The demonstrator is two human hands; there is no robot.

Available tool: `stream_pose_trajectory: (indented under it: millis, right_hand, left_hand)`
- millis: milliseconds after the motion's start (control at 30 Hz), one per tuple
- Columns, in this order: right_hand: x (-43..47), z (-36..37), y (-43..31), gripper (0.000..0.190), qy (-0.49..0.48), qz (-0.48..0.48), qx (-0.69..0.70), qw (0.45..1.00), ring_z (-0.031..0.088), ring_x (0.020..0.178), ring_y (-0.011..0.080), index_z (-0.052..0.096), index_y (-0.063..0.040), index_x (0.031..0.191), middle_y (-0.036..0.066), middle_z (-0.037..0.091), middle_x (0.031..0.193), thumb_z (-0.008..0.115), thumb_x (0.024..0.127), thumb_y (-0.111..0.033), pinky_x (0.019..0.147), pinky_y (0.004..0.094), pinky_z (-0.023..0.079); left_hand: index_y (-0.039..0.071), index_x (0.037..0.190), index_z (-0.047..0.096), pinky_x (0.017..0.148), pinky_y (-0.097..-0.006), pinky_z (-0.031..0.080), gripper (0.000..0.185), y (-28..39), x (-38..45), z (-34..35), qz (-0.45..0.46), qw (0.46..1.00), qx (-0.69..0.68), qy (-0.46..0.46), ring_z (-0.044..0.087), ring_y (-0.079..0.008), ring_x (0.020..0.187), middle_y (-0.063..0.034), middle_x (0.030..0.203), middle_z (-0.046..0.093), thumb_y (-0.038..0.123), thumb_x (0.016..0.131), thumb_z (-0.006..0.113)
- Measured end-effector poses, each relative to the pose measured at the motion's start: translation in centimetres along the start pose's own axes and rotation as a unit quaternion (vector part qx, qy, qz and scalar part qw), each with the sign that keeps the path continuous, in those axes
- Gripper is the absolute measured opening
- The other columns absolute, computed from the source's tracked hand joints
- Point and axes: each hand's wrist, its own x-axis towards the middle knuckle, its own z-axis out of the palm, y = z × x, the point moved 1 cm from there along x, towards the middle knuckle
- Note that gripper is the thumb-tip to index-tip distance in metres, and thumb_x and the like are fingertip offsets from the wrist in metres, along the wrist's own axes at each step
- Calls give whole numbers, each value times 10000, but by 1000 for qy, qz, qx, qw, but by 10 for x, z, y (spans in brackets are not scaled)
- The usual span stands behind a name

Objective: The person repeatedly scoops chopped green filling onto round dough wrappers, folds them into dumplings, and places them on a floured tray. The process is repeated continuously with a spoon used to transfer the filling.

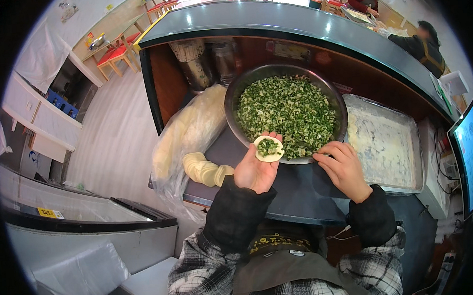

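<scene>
My left hand (254, 168) is palm up in front of the bowl and cradles a round dough wrapper (274, 157). A small heap of chopped green filling (266, 147) lies on that wrapper. More chopped green filling (286, 105) fills a large metal bowl (232, 120). My right hand (342, 168) is at the bowl's near right rim, thumb and fingertips pinched on a thin metal utensil (305, 145), apparently a spoon. Its tip is partly buried in the filling. Left of my left hand, a row of overlapping dough wrappers (202, 168) lies on the dark counter (302, 196).
A clear plastic bag of dough wrappers (192, 129) lies left of the bowl. To the right stand a flour-dusted metal tray (387, 145) and a monitor (468, 157). A raised ledge (254, 18) runs behind the bowl. Two people (420, 46) are beyond it at the upper right.
</scene>
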Motion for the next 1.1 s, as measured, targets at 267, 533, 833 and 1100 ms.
stream_pose_trajectory:
  millis: [267, 533, 833, 1100]
  right_hand:
    - [3, 3, -6, 312, -32, 21, 18, 999, 528, 1152, 289, 673, -105, 1128, 59, 597, 1223, 713, 833, -198, 977, 436, 406]
    - [23, -2, -46, 429, -10, -59, 18, 998, 479, 1229, 333, 677, -158, 1171, 100, 533, 1369, 746, 753, -226, 1030, 480, 370]
    - [21, 4, -10, 193, 36, 102, -7, 994, 481, 1226, 321, 713, -63, 977, 90, 578, 1312, 596, 919, -206, 1040, 449, 339]
    - [-6, -3, 15, 180, 10, 140, -28, 990, 472, 1233, 326, 716, -40, 899, 91, 598, 1286, 598, 934, -172, 1055, 442, 320]
  left_hand:
    - [-6, 1411, 378, 1187, -421, 323, 419, -1, -8, -5, -35, 997, -17, -68, 342, -311, 1423, -156, 1462, 431, 238, 1070, 376]
    - [-2, 1429, 357, 1185, -419, 327, 431, -7, 0, -9, -61, 988, -30, -136, 346, -302, 1423, -161, 1477, 417, 244, 1076, 350]
    - [-7, 1439, 340, 1190, -412, 317, 434, -2, -6, 0, -20, 999, -10, -40, 340, -306, 1426, -167, 1485, 406, 231, 1076, 343]
    - [-12, 1442, 330, 1193, -414, 311, 440, -8, -13, 1, -55, 995, -21, -77, 321, -308, 1436, -167, 1481, 406, 231, 1076, 342]
